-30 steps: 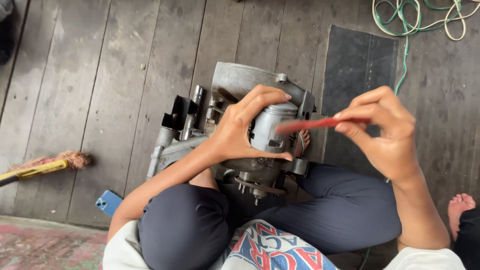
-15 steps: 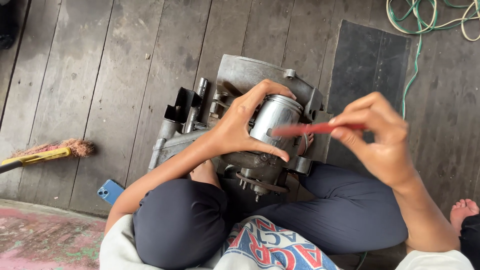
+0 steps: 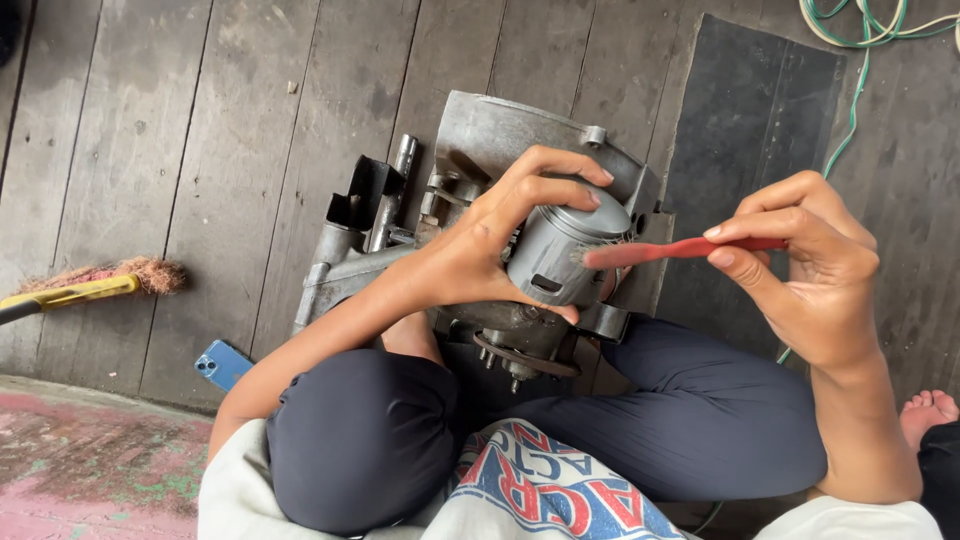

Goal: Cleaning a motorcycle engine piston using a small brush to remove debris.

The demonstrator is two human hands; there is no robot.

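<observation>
Head view: the left hand wraps the grey metal cylinder atop the engine block between the knees. It looks heavy, rigid, best gripped round its sides. The right hand pinches a light red brush, bristles touching the cylinder.

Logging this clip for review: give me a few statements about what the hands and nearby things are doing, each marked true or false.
1. The left hand grips the grey metal cylinder. True.
2. The right hand holds a yellow screwdriver. False: it pinches a red brush.
3. The brush's bristle end meets the cylinder. True.
4. A blue phone lies on the wooden floor. True.
5. The broom lies on the black mat. False: it lies on the floor, far left.
</observation>
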